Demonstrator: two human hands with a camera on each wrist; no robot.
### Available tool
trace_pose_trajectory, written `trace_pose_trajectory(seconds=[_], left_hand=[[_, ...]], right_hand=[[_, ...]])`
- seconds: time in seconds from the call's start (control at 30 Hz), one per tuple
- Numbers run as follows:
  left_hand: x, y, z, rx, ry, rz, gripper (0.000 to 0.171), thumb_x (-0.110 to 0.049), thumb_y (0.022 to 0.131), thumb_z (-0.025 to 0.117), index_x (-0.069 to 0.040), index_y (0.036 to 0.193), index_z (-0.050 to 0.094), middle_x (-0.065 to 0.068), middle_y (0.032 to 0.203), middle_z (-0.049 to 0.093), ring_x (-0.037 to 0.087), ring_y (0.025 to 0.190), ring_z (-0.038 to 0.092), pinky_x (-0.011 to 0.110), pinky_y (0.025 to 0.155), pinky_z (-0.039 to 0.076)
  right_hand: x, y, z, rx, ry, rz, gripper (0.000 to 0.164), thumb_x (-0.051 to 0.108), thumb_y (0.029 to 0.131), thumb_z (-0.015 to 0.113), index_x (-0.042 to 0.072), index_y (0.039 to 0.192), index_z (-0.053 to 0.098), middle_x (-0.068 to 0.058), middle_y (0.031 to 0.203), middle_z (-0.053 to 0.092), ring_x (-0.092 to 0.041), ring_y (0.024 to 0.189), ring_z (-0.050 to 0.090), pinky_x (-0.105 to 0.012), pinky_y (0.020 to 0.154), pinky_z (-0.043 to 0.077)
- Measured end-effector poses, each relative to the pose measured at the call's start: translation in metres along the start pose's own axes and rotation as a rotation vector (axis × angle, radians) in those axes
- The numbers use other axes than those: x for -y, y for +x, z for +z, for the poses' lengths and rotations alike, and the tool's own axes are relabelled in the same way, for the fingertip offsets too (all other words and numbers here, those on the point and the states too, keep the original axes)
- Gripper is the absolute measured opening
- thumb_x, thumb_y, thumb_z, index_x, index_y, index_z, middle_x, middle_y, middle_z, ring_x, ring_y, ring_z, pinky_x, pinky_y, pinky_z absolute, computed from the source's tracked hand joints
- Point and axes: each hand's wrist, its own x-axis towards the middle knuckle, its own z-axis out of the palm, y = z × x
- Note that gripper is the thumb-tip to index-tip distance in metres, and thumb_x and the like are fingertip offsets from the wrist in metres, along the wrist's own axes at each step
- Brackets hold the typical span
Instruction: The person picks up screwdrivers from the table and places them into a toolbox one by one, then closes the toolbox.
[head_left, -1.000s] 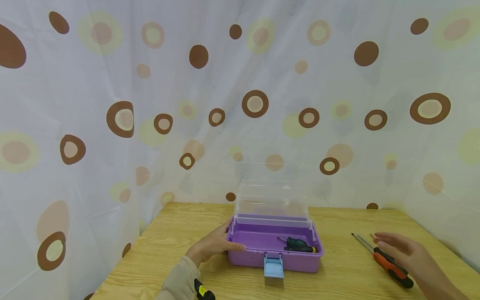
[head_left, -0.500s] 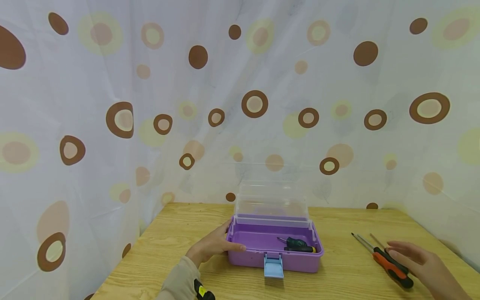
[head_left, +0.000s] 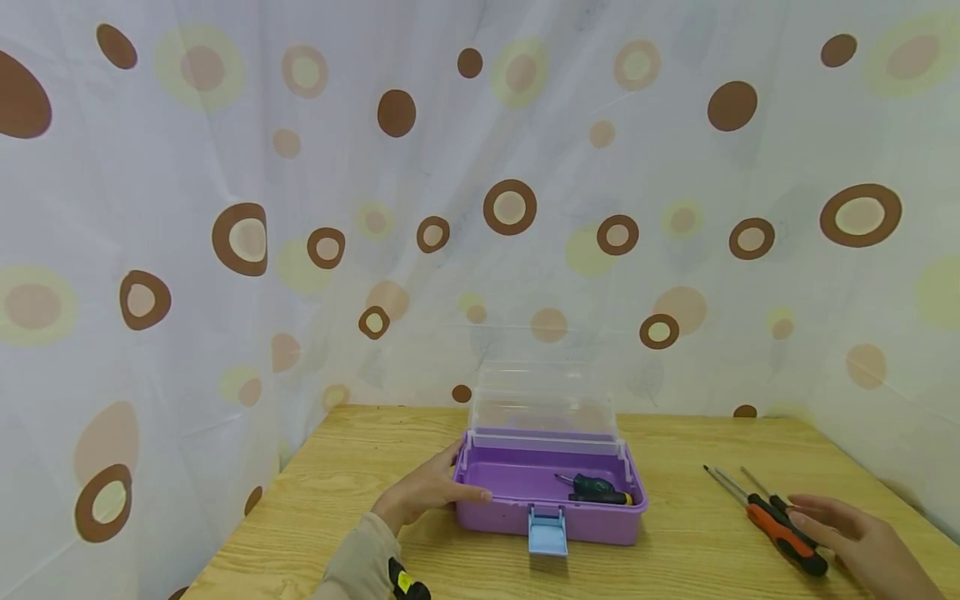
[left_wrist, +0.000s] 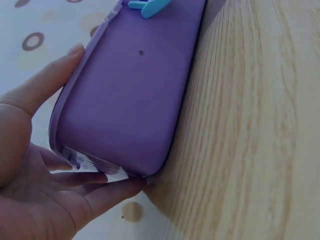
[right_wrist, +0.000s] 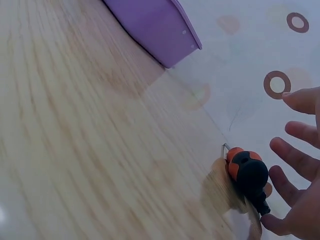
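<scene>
A purple toolbox (head_left: 506, 518) stands on the table, its clear lid (head_left: 543, 400) raised. My left hand (head_left: 427, 492) holds its left end, thumb on the front rim and fingers against the end wall, as the left wrist view shows. Inside lie a dark green screwdriver (head_left: 592, 485) and a black one with a yellow end (head_left: 600, 498). To the box's right, an orange-and-black screwdriver (head_left: 780, 533) lies beside a black-handled screwdriver (head_left: 798, 533) and a thin-shafted screwdriver (head_left: 755, 480). Over their handles is my right hand (head_left: 847, 533), fingers spread in the right wrist view (right_wrist: 300, 165).
A light blue latch (head_left: 547, 533) hangs down at the toolbox's front. Near the left sleeve, a black-and-yellow object (head_left: 408, 583) is partly cut off by the frame. The wooden table (head_left: 675, 567) meets a dotted curtain (head_left: 450, 275) at the back and sides.
My right hand has shifted right and a little toward me, uncovering more of the thin-shafted screwdriver. The left hand and toolbox have stayed put.
</scene>
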Motion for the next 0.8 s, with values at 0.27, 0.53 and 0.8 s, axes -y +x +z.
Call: trace_pose_trajectory(seconds=[0.27,0.53,0.8], left_hand=[[-0.002,0.001,-0.002,0.009,-0.003,0.013,0.109,-0.018,0.089,0.083,-0.010,0.167,0.009,0.024,0.161,0.032,0.039,0.135,0.047,0.058,0.112,0.039],[-0.002,0.000,-0.001,0.007,-0.007,0.006,0.108,-0.016,0.089,0.083,-0.009,0.167,0.008,0.025,0.160,0.032,0.040,0.133,0.048,0.058,0.110,0.041],[-0.002,-0.001,0.001,0.012,-0.028,-0.004,0.108,-0.015,0.089,0.083,-0.008,0.167,0.009,0.028,0.157,0.034,0.040,0.130,0.052,0.058,0.107,0.044]], right_hand=[[-0.009,0.004,0.006,-0.037,-0.022,-0.018,0.079,0.053,0.104,0.058,-0.013,0.145,0.047,-0.033,0.132,0.060,-0.048,0.112,0.062,-0.055,0.080,0.057],[-0.013,0.005,0.008,-0.051,-0.146,0.020,0.079,0.059,0.099,0.062,-0.010,0.136,0.057,-0.021,0.114,0.071,-0.049,0.104,0.065,-0.055,0.074,0.055],[-0.013,0.002,0.012,-0.060,-0.240,0.000,0.072,0.053,0.096,0.070,-0.012,0.125,0.062,-0.018,0.103,0.072,-0.040,0.091,0.067,-0.054,0.072,0.054]])
